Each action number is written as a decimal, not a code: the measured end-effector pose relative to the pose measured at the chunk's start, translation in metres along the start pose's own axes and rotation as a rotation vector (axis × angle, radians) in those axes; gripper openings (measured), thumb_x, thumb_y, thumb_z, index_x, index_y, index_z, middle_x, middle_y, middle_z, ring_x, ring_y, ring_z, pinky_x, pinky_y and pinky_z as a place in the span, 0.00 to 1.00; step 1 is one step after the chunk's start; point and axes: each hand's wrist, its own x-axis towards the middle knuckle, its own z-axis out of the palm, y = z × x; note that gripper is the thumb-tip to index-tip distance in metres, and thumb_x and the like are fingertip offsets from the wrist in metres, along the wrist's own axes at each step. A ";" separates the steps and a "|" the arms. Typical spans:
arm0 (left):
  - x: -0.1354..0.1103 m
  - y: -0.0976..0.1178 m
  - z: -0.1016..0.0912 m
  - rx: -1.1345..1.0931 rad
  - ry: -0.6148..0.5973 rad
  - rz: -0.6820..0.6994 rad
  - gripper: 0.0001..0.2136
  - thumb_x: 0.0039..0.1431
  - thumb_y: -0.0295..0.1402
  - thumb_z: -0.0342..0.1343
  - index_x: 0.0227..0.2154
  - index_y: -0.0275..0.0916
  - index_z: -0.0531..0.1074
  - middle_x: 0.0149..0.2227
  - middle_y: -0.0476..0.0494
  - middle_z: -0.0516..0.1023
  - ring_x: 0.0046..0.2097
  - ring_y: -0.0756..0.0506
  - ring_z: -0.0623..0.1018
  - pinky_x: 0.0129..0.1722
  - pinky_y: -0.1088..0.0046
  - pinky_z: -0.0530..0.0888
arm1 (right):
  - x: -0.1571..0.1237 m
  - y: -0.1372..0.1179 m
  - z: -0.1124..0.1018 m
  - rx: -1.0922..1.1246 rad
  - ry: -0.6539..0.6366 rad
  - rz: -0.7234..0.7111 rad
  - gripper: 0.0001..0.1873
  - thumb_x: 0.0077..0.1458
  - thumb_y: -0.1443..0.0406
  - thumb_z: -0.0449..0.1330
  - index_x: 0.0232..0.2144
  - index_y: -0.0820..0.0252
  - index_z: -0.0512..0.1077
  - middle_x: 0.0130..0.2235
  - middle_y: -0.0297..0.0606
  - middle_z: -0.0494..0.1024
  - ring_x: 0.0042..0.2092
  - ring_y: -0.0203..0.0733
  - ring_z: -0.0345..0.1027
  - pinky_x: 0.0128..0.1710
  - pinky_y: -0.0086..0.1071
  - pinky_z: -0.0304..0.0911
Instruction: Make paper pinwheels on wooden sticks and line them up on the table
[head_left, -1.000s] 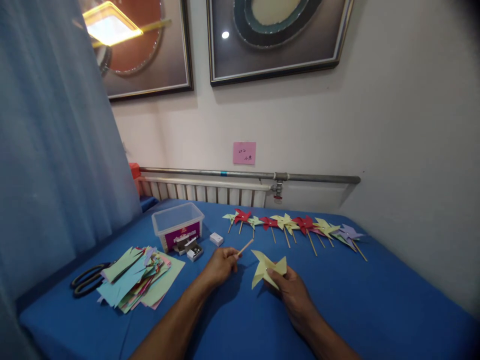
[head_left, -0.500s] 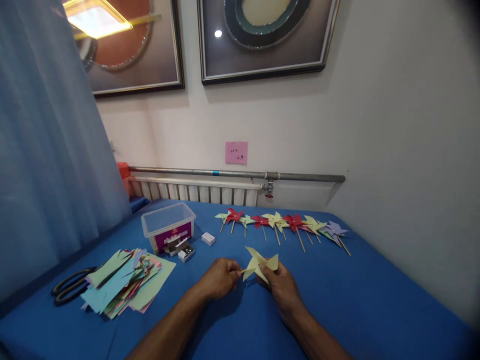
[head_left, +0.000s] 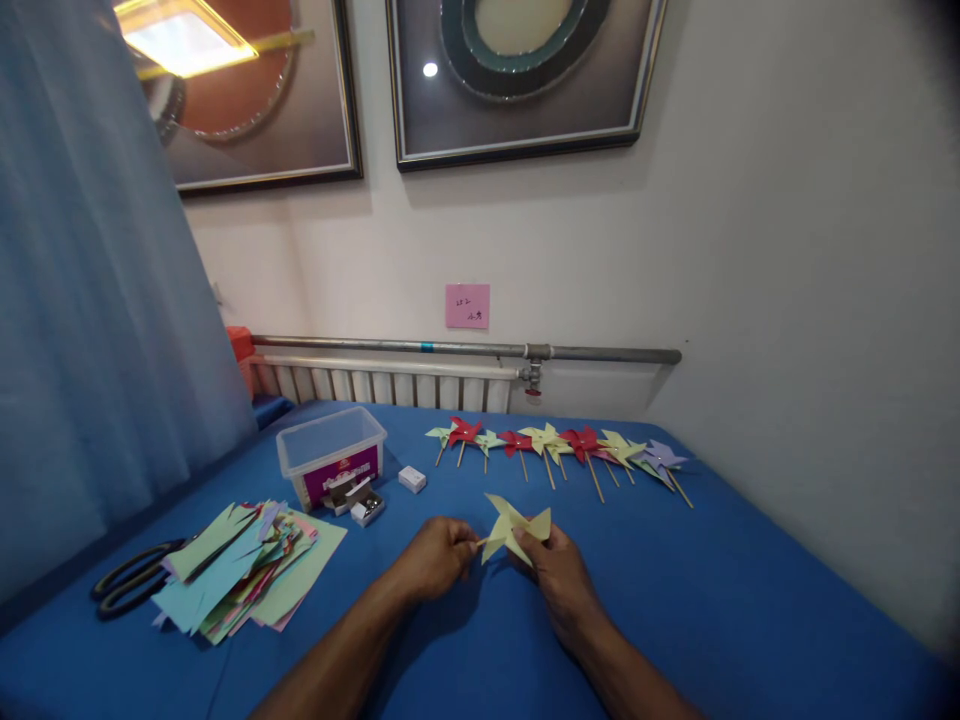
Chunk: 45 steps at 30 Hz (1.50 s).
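Observation:
My right hand (head_left: 559, 578) pinches a pale yellow paper pinwheel (head_left: 514, 526) just above the blue table (head_left: 750, 600). My left hand (head_left: 439, 556) is closed on a thin wooden stick (head_left: 481, 543), whose tip meets the back of the pinwheel. Most of the stick is hidden inside my fingers and behind the paper. Both hands are close together near the table's middle.
A row of several finished pinwheels (head_left: 559, 445) on sticks lies along the far edge. A clear plastic box (head_left: 330, 460), small white boxes (head_left: 360, 500), a stack of cut coloured paper (head_left: 240, 570) and black scissors (head_left: 127, 585) lie at the left. A curtain (head_left: 90, 300) hangs left.
My left hand has brought the stick rightwards to the yellow pinwheel, so the two hands now meet. A second ago the stick stood apart from the paper.

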 end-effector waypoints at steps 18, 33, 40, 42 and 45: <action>-0.002 0.003 -0.002 0.058 -0.043 -0.017 0.13 0.60 0.40 0.50 0.29 0.37 0.72 0.22 0.51 0.71 0.24 0.51 0.63 0.27 0.74 0.59 | 0.008 0.012 -0.005 0.000 -0.008 -0.046 0.29 0.36 0.51 0.76 0.39 0.60 0.79 0.34 0.39 0.85 0.38 0.52 0.79 0.41 0.38 0.73; -0.001 0.001 -0.002 0.091 -0.042 0.000 0.13 0.60 0.38 0.48 0.28 0.37 0.72 0.21 0.50 0.71 0.24 0.50 0.64 0.27 0.73 0.59 | 0.012 0.017 -0.009 -0.044 -0.014 -0.059 0.28 0.38 0.50 0.75 0.38 0.60 0.78 0.34 0.39 0.84 0.38 0.51 0.78 0.40 0.37 0.71; -0.001 0.000 -0.002 0.085 -0.046 -0.004 0.14 0.60 0.39 0.48 0.27 0.37 0.73 0.21 0.49 0.72 0.24 0.49 0.65 0.27 0.73 0.60 | 0.008 0.013 -0.006 -0.019 -0.033 -0.042 0.26 0.38 0.51 0.75 0.37 0.59 0.78 0.33 0.39 0.84 0.38 0.51 0.78 0.39 0.37 0.71; -0.001 0.000 -0.002 0.079 -0.050 -0.001 0.13 0.60 0.38 0.48 0.28 0.37 0.73 0.22 0.49 0.73 0.23 0.49 0.65 0.27 0.73 0.60 | 0.007 0.010 -0.005 -0.010 -0.027 -0.040 0.24 0.38 0.52 0.75 0.35 0.59 0.78 0.33 0.39 0.84 0.37 0.51 0.78 0.38 0.36 0.71; -0.002 0.001 -0.003 0.072 -0.049 0.007 0.13 0.60 0.38 0.48 0.28 0.37 0.73 0.22 0.49 0.73 0.24 0.50 0.65 0.27 0.73 0.60 | 0.006 0.009 -0.004 -0.005 -0.024 -0.034 0.23 0.38 0.52 0.75 0.34 0.59 0.77 0.33 0.38 0.84 0.36 0.50 0.78 0.38 0.36 0.71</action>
